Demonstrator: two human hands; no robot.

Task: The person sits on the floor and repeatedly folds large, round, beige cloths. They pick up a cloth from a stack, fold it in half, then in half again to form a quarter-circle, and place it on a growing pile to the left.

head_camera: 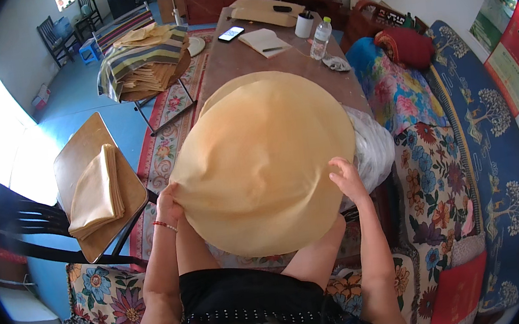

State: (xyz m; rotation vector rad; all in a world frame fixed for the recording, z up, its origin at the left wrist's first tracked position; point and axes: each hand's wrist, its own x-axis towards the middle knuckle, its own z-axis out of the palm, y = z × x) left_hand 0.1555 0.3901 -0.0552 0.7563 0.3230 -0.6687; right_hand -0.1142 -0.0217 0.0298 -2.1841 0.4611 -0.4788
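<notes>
A large, thin round sheet of tan flatbread spreads before me, its near edge hanging over my lap. At its left rim, my left hand pinches the edge, and folds run inward from the fingers. My right hand is at the right side with curled fingers on the sheet, where creases meet the fingertips. Behind the sheet's upper left shows the edge of another round sheet. What lies underneath is mostly hidden. To my left, a folded stack of similar sheets rests on a square wooden board.
The brown table bears a phone, a notebook, a pen cup and a water bottle. Clear plastic lies right of the sheet. A striped cloth partly covers more sheets on a stand. A sofa runs along the right.
</notes>
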